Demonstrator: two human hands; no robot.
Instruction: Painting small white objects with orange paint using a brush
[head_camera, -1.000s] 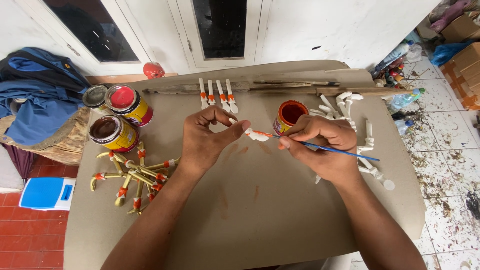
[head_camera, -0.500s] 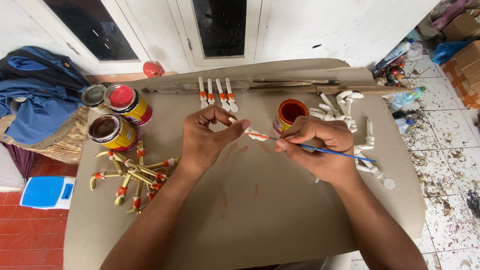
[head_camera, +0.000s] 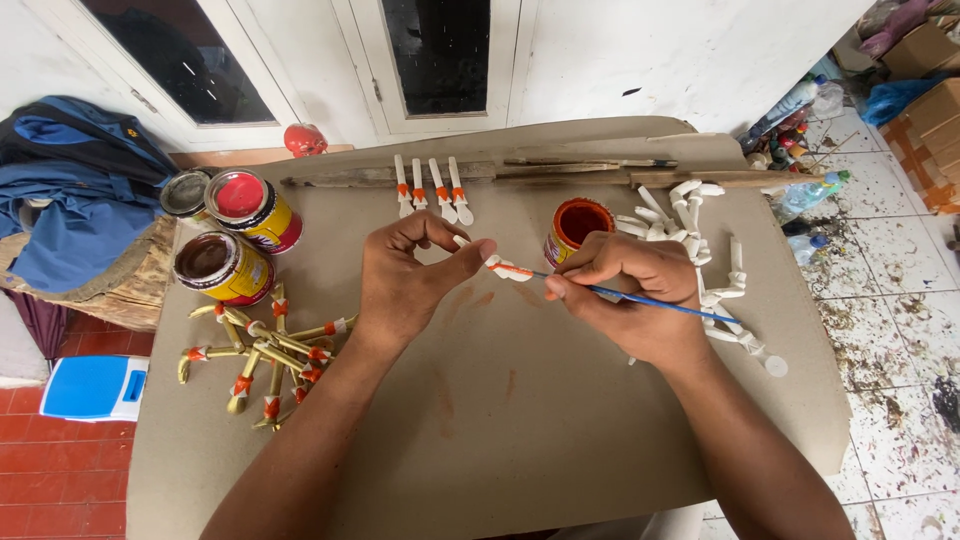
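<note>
An open tin of orange paint stands on the brown table, just behind the right hand. At the left edge of the table are three more tins: one holding dark brown paint, one capped with a red lid, and a small one with a grey lid behind it.

The left hand is curled, thumb and fingertips pinching one end of a small white piece held just above the middle of the table. The right hand is closed around a thin blue-handled brush, gripped like a pen, its tip touching the piece where an orange band shows. Both forearms reach in from the bottom of the view.

A heap of yellow pieces with orange bands lies left of the left hand, four white pieces with orange bands lie in a row at the far edge, and unpainted white pieces lie right of the orange tin.
</note>
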